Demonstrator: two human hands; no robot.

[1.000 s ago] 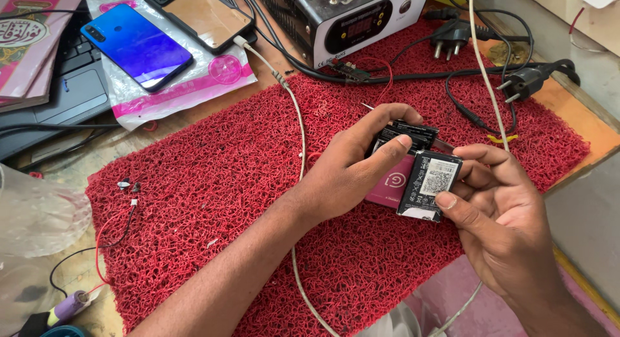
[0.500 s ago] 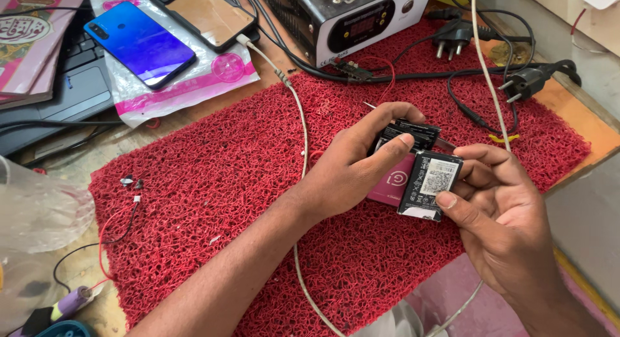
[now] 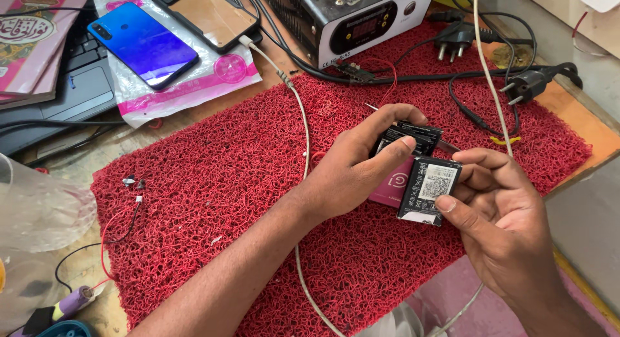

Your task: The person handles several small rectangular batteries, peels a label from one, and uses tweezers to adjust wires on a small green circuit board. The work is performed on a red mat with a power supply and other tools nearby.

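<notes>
Hands over a red looped mat [image 3: 213,182], both keeping the grip they had a second ago; position and pose are almost unchanged, and the camera has only shifted slightly. Left hand [image 3: 352,169]: fingers curled and closed on a small black module [image 3: 413,135], thumb pressed along its lower edge, with a pink card [image 3: 392,185] lying under it on the mat. Right hand [image 3: 500,214]: thumb and fingers pinched on a black battery [image 3: 429,189] with a white label, held tilted, its upper corner just beside the module. A thin metal probe [image 3: 445,145] shows between the two hands; which hand holds it cannot be told.

Counts: two phones at upper left, one blue phone [image 3: 143,45] and one brown-backed phone [image 3: 203,17], both lying on a clear plastic bag [image 3: 194,85]; one bench power supply [image 3: 352,17] at the top edge of the mat; two black mains plugs, one plug [image 3: 455,38] near the supply and one second plug [image 3: 536,82] at the right; one white cable [image 3: 300,117] running down across the mat; one laptop [image 3: 58,98] at far left.
</notes>
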